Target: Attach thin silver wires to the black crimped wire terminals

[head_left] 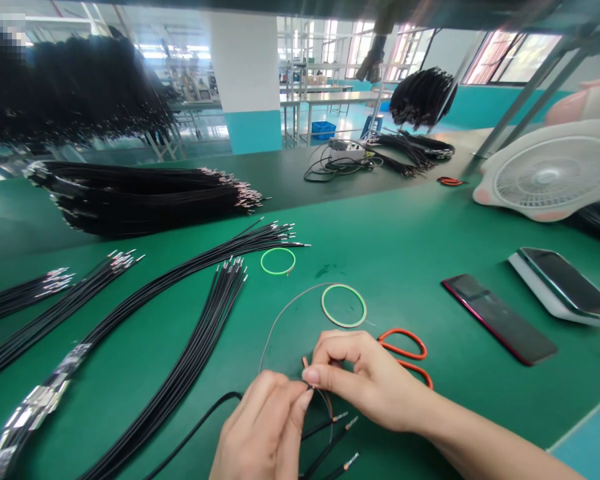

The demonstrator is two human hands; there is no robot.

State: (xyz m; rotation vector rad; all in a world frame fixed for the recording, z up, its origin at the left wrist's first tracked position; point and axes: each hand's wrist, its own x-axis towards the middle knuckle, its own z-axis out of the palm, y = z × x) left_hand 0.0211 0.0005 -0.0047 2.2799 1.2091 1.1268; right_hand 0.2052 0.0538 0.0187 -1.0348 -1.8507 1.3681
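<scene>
Fingertips Meet Over the Green Bench (410, 247)

From where I stand, a dark mass of cables (75, 87) hangs at the far left, and below it a thick black coil (145, 207) lies on the bench, its pale tips fanned out. In front of that are two straight bundles (70, 303) of black cable, then a longer, curved bundle (180, 269) with silvery wrapping, and another loose bundle (190, 353) beside it. A single black cable (229, 397) runs to the left hand (265, 427), whose thumb and forefinger are pinched on a small dark end (310, 387), near the front edge. Beyond lies a small green ring (279, 273).

The right hand (365, 373) comes in at the same spot, thumb and forefinger together on that end, touching the left fingertips; what else they grip is too small to tell. Three metal-tipped cable ends (351, 423) lie just below. A larger green ring (344, 325) sits beyond the knuckles, with a thin wire (273, 329) curving back to the left hand. Orange loop handles (423, 347) show behind the right hand. Further right are a red-edged phone (500, 320), a second phone (570, 280), propped up, and a white fan (547, 173).
</scene>
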